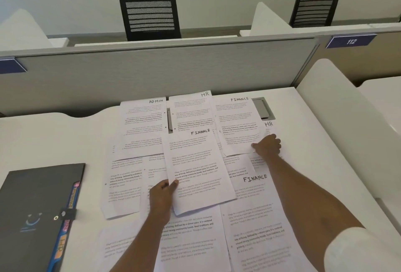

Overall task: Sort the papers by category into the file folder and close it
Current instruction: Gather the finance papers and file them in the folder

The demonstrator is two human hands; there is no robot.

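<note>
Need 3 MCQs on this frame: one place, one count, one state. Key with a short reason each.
1. Where does the file folder lie?
A) on the person's left
B) on the person's right
C) on a chair

2. How many sheets show a handwritten FINANCE heading?
A) one
B) three
C) five

3. What is the left hand doing?
A) lying flat and idle
B) pinching the centre FINANCE sheet
C) opening the folder

Key:
1 A, it lies outside the left arm.
2 B, the centre one, the far FINANCE sheet and the near FINANCE sheet.
3 B, the thumb lies on its lower-left edge.
</note>
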